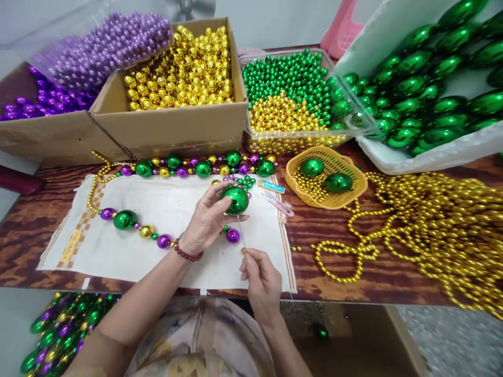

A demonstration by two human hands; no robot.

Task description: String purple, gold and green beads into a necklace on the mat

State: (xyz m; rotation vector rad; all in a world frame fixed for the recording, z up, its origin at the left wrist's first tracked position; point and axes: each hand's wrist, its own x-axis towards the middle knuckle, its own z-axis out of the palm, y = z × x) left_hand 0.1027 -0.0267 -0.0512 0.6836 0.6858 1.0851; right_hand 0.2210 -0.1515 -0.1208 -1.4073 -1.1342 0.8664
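My left hand (204,222) pinches a large shiny green bead (234,200) over a white cloth (118,246) on the wooden table. My right hand (259,280) is closed on a thin needle (241,233) that points up into the bottom of that bead. A half-strung necklace (135,222) of green, purple and gold beads loops across the cloth and leads up to the bead I hold. A purple bead (233,235) lies just below my left hand.
Cardboard boxes hold purple beads (47,99) and gold beads (184,63). A clear tub (291,94) holds green and gold beads, a white tray (424,89) large green ones. A yellow basket (326,178) and gold bead strands (440,230) lie right. Pink scissors (280,204) rest nearby.
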